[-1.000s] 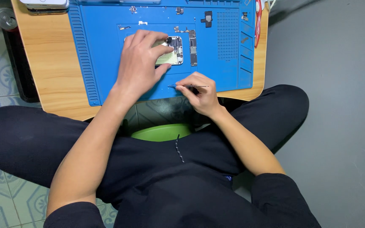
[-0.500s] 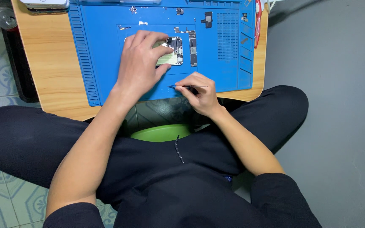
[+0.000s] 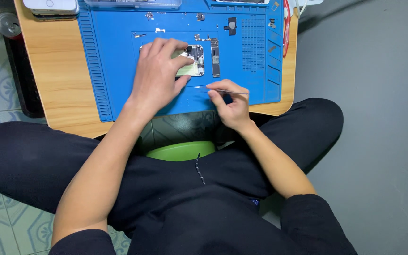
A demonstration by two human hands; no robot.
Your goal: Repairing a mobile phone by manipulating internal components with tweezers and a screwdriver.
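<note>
At the bottom of the frame sit the person's crossed legs in black trousers, with a round green seat edge point(image 3: 181, 150) showing between them at lower centre. Just above, the right hand point(image 3: 230, 103) rests at the near edge of the blue rubber work mat point(image 3: 114, 61), fingers pressed together in a pinch on thin metal tweezers point(image 3: 230, 91) that lie level and point toward the right of the frame. Left of it, the left forearm runs up from the lower left, and the left hand point(image 3: 159, 75) lies palm down with fingers curled over the opened smartphone with bare circuit parts point(image 3: 193, 60) at the mat's centre, holding it flat. A narrow dark circuit board point(image 3: 215, 58) lies just beside the phone. The mat covers the light wooden desk point(image 3: 53, 71). In the upper left corner lie a white phone point(image 3: 51, 5) and a metal can point(image 3: 7, 23).
</note>
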